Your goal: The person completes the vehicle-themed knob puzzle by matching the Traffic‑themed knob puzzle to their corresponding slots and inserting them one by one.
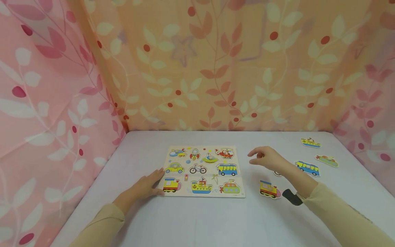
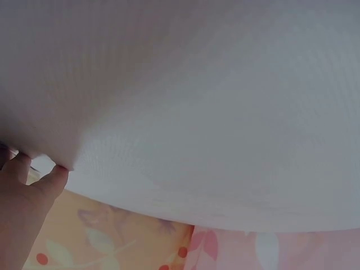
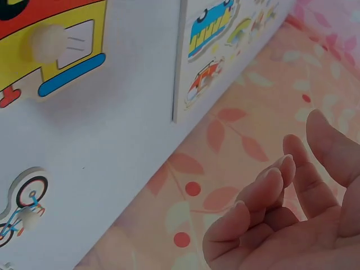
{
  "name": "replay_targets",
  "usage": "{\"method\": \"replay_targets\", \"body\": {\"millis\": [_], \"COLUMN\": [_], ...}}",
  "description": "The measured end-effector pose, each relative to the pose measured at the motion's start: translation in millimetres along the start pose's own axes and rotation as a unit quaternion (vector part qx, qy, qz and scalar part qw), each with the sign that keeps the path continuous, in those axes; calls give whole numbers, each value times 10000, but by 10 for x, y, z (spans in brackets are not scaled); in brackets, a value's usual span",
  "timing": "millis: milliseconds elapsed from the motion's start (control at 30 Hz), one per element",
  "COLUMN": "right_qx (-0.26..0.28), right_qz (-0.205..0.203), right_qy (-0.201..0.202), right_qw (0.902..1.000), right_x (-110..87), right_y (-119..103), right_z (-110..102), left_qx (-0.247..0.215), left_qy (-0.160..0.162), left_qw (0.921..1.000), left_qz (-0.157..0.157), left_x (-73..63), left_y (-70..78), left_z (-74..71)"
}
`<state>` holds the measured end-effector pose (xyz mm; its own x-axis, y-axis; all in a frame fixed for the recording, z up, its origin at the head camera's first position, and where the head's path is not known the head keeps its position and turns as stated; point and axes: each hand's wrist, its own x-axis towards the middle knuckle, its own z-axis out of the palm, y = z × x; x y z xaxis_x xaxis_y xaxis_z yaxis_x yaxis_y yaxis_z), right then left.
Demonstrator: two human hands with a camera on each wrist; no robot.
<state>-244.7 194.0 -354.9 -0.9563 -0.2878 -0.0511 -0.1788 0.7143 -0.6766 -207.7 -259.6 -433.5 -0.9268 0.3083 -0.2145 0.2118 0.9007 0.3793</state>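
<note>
— Where is our rectangular white picture board?
— On the white table; our left hand spreads at its edge, our loosely curved right hand pinches nothing. Uneven pressing could slide it.

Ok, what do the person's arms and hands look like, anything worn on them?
The left sleeve and right sleeve are plain beige, ending near the wrists. The left hand and right hand are bare: no gloves or rings show.
</note>
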Motion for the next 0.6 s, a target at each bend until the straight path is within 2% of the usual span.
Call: {"method": "replay_targets", "body": {"millis": [433,600], "right_qx": [32,82], "right_qz": [283,277], "right_qy": [-19,129], "right_qw": [9996,9995], "right_x": [-240,-324], "right_y": [306,432], "right_z": [-229,-321], "left_qx": [-18,-18], "left_qy": [72,70], "left_qw": [9998,9999], "left_qz": [179,111], "left_x": [-8,-27], "left_y": [-20,-18], "left_z": [-9,3]}}
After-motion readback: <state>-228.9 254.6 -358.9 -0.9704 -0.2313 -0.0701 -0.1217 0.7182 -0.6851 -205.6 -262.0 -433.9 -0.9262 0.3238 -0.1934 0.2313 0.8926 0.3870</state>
